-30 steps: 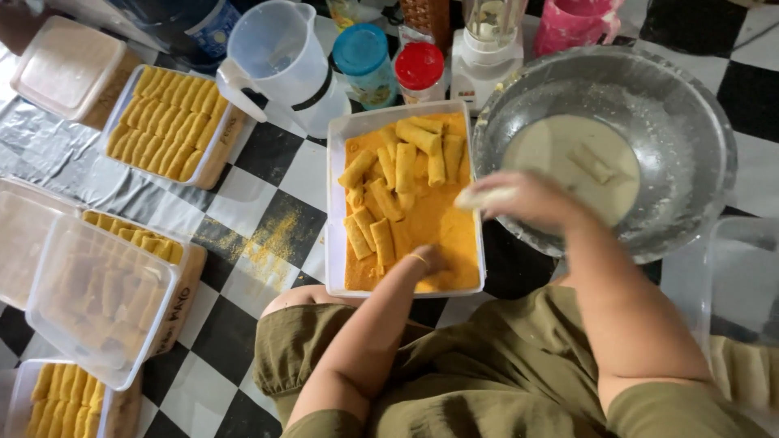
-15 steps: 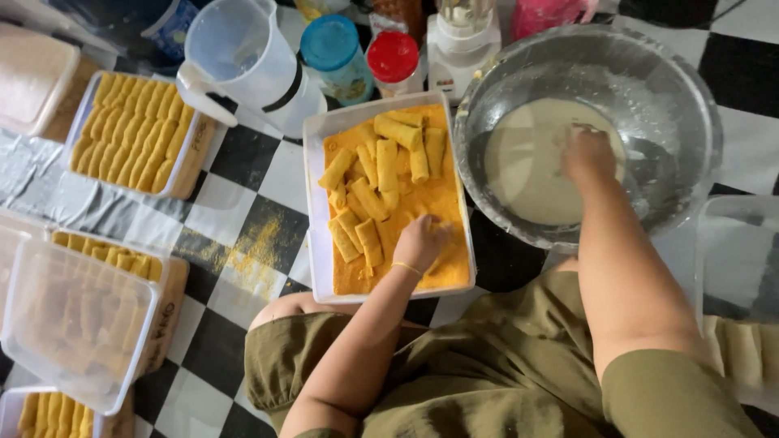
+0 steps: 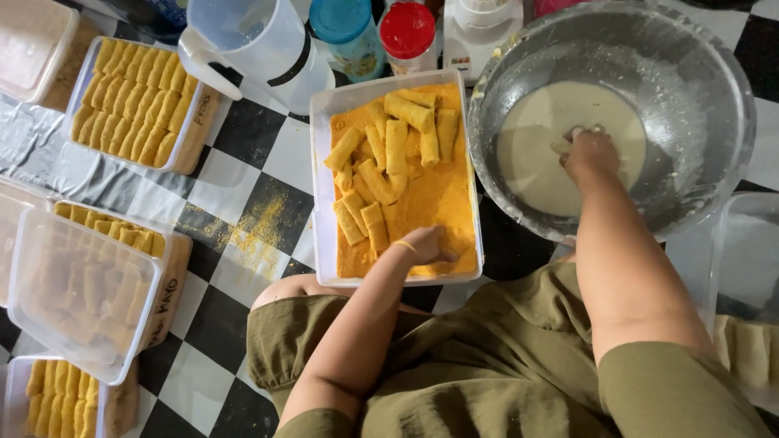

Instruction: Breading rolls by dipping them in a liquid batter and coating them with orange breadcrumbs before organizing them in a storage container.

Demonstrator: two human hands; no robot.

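A white rectangular tray (image 3: 318, 162) of orange breadcrumbs holds several crumb-coated rolls (image 3: 396, 146). My left hand (image 3: 428, 244) rests in the crumbs at the tray's near right corner, fingers curled; what it holds is hidden. To the right stands a big metal bowl (image 3: 714, 89) of pale batter (image 3: 544, 122). My right hand (image 3: 590, 151) is dipped into the batter, fingers closed on something pale that I cannot make out.
Clear boxes of coated rolls (image 3: 134, 105) sit at the left, one with a lid (image 3: 81, 292) lying across it. A plastic jug (image 3: 260, 45), two capped jars (image 3: 406, 32) and a blender base stand behind the tray. Crumbs are spilled on the checkered floor (image 3: 256, 227).
My right hand went from above the bowl's near rim down into the batter. My left hand stayed in the crumbs at the tray's near end.
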